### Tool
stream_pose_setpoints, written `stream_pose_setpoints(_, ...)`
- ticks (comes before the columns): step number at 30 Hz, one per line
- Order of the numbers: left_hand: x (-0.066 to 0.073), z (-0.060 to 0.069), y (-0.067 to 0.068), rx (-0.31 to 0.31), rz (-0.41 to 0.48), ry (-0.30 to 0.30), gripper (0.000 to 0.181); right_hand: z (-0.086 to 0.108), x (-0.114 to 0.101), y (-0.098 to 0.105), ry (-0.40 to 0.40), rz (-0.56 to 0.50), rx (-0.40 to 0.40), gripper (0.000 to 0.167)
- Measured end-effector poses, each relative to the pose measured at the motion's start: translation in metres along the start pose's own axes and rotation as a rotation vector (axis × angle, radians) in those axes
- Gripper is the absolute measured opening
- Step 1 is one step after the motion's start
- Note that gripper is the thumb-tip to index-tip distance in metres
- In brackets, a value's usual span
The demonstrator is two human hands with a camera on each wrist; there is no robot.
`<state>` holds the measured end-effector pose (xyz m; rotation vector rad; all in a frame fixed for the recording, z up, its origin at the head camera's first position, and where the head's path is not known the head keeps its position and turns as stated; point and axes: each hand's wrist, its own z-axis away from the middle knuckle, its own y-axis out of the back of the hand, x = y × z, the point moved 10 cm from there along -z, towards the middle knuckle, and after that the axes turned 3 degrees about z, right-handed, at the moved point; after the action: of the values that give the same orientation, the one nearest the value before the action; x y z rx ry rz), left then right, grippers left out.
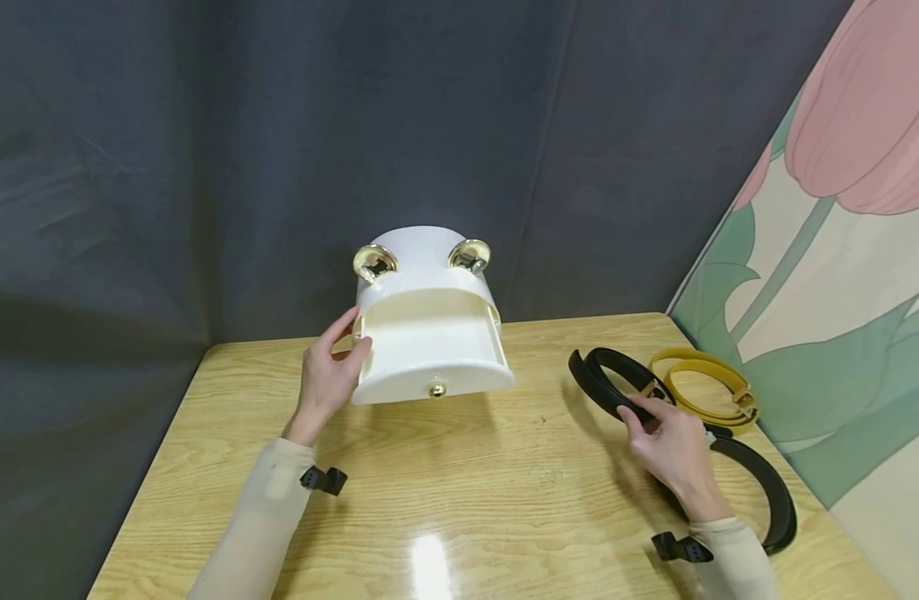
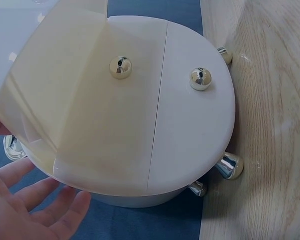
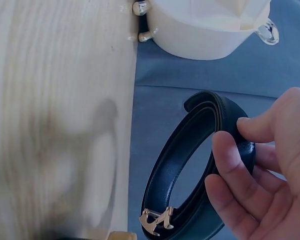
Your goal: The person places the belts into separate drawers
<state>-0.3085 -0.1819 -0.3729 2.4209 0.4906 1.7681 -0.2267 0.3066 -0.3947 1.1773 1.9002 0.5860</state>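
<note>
A white round box (image 1: 422, 250) with gold ornaments stands at the back of the table, its upper drawer (image 1: 432, 333) pulled out and nothing visible inside. My left hand (image 1: 330, 372) is at the box's left side, its thumb by the drawer's rim; the left wrist view shows the other fingers loosely spread. My right hand (image 1: 672, 450) grips a coiled black belt (image 1: 605, 392), thumb on one side and fingers on the other. In the right wrist view the coil shows a gold buckle (image 3: 157, 220) and appears held above the table.
A yellow belt (image 1: 744, 392) lies coiled at the right rear. Another black belt (image 1: 774, 492) rests by the table's right edge, partly behind my right hand. A dark curtain (image 1: 399, 117) hangs behind the wooden table (image 1: 534, 500); a flowered wall (image 1: 864, 333) borders the right.
</note>
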Motion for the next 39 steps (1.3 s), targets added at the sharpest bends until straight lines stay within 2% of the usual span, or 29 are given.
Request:
stream_pose_setpoints(14,-0.001,-0.001,-0.001,-0.01,-0.006,0.011,0.055,-0.012,-0.016,0.021,0.076,-0.015,0.028,0.024)
stream_pose_setpoints(22,0.0,-0.001,-0.002,-0.018,-0.007,0.015,0.055,-0.02,-0.029,0.032,0.096,-0.04,0.017,0.023)
stream_pose_setpoints(30,0.001,-0.003,-0.003,-0.034,0.006,-0.004,0.056,-0.028,-0.043,0.038,0.146,-0.052,0.017,0.023)
stream_pose_setpoints(39,-0.001,-0.004,-0.005,-0.048,0.003,0.006,0.057,-0.034,-0.063,0.046,0.194,-0.072,0.014,0.023)
